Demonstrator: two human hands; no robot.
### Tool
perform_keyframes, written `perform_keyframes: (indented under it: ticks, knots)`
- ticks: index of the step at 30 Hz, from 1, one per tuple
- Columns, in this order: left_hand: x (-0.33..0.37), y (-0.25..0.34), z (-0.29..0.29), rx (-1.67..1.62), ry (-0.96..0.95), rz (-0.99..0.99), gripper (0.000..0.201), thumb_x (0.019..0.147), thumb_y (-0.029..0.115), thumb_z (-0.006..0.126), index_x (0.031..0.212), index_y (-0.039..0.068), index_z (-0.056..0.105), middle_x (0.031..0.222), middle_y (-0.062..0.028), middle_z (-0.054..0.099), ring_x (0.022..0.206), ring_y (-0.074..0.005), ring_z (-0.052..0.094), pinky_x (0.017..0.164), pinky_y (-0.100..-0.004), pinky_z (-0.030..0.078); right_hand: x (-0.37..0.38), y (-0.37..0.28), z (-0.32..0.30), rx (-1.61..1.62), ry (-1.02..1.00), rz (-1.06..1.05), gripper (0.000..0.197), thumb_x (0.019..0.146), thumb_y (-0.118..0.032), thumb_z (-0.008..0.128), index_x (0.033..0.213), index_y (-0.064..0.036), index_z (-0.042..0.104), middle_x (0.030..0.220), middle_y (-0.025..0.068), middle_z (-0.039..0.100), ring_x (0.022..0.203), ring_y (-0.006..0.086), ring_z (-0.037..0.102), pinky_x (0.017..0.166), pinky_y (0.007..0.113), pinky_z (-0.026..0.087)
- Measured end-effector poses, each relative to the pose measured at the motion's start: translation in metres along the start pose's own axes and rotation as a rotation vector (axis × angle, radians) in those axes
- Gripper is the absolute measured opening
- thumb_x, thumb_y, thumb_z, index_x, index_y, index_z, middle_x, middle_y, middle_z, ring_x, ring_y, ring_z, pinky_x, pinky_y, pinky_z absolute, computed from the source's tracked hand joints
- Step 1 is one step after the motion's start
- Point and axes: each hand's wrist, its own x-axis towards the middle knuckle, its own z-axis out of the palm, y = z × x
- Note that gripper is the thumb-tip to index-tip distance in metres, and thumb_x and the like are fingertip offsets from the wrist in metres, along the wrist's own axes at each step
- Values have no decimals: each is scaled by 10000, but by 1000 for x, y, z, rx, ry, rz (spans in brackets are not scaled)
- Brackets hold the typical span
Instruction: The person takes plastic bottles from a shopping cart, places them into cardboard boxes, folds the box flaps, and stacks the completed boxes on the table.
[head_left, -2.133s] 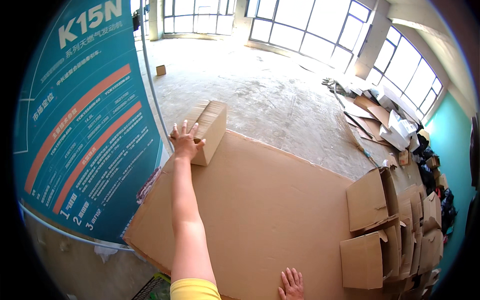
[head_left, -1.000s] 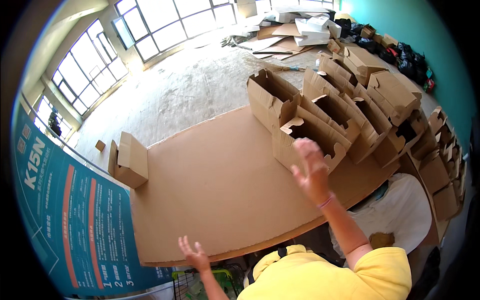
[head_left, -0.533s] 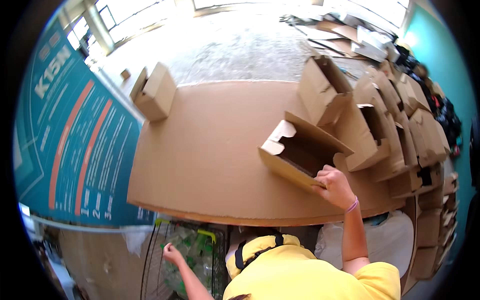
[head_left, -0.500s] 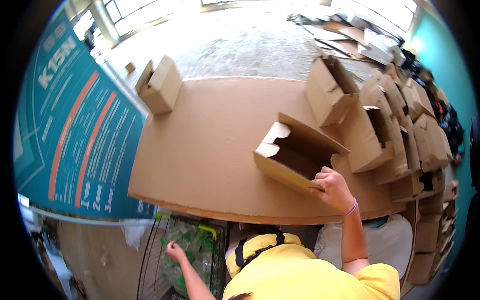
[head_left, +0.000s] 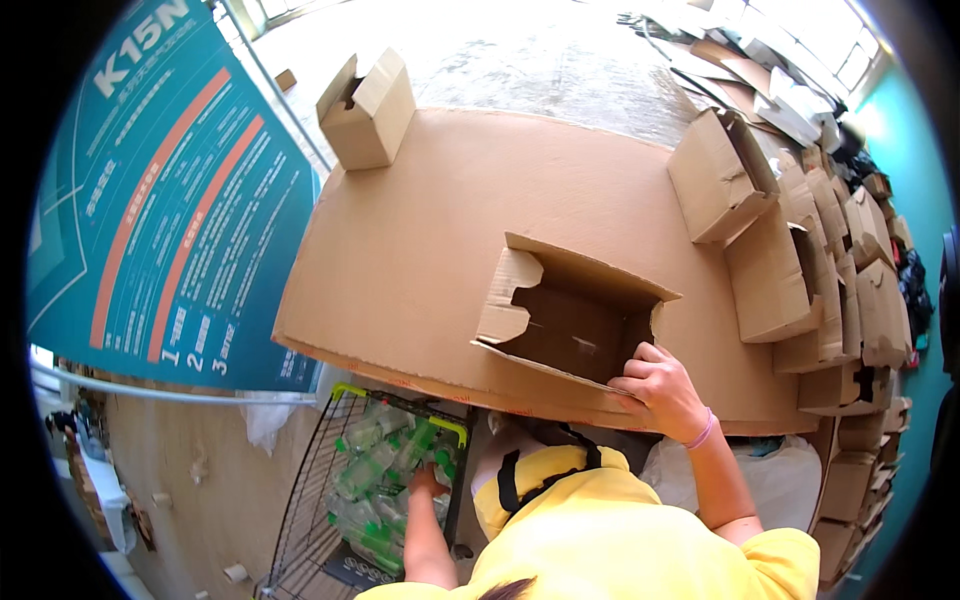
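Observation:
An open cardboard box point(head_left: 570, 325) stands near the front edge of a large cardboard-covered table point(head_left: 430, 230), its flaps up and its inside dark. My right hand point(head_left: 660, 390) pinches the near right rim of this box. Low on the left, my left hand point(head_left: 428, 482) reaches in among clear plastic bottles with green caps point(head_left: 370, 470). These lie heaped in a black wire cart point(head_left: 300, 500) with bright green corners. The left fingertips are hidden between the bottles, so any grip there does not show.
Another open box point(head_left: 368, 115) stands at the table's far left corner. Along the right side, several open cardboard boxes point(head_left: 770, 270) crowd together, with more stacked below. A tall teal printed panel point(head_left: 170, 230) borders the left. A white sack point(head_left: 740, 475) sits below the table's front edge.
My left hand has moved right and down among the bottles. The box at my right hand has turned and shifted nearer, showing more of its inside. The view has shifted too.

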Motion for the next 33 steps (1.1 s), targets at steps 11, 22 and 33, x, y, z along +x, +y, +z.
perform_keyframes:
  ticks: [11,22,33]
  knots:
    - [-32,-16,-36,-89,340,-63,795,623,474,856,1230,31,597,1030,-194,705,962,-382,678,812,-475,535,-15,3,-14,86,-38,34,100,742,-182,764,800,-107,735,781,10,573,873,218,526,816,354,484]
    - [-189,38,-312,-790,1496,636,483,799,326,708,1127,-5,580,1094,-144,624,968,-279,620,883,-451,492,-16,11,-4,157,14,-1,106,745,-196,771,782,-103,736,774,18,567,878,220,527,815,354,491]
    - [-279,334,-392,-497,461,1453,407,773,331,743,1034,30,659,990,-139,691,987,-291,674,862,-401,531,-30,12,2,105,118,-5,113,755,-213,751,768,-106,716,814,27,561,892,228,520,823,364,478]
